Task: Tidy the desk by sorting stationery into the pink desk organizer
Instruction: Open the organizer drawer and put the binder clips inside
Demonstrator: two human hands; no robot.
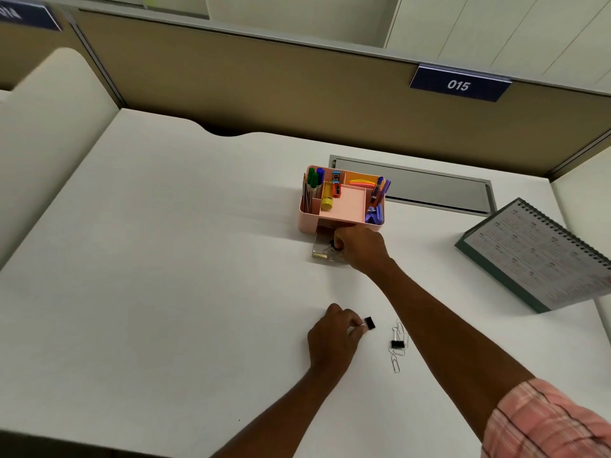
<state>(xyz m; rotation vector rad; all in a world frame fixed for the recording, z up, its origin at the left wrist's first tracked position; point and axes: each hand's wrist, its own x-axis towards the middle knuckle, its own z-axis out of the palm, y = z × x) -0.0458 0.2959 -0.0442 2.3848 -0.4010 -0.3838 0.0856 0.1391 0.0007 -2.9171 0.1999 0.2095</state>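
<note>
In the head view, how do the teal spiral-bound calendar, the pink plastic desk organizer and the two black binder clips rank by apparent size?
1. Teal spiral-bound calendar
2. Pink plastic desk organizer
3. Pinched black binder clip and loose black binder clip: alike, unranked.

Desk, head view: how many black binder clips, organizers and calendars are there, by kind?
Black binder clips: 3 (pinched clip in left hand, loose clip on desk, third clip in open drawer by right hand)
Pink organizer: 1
Calendar: 1
Total: 5
</note>
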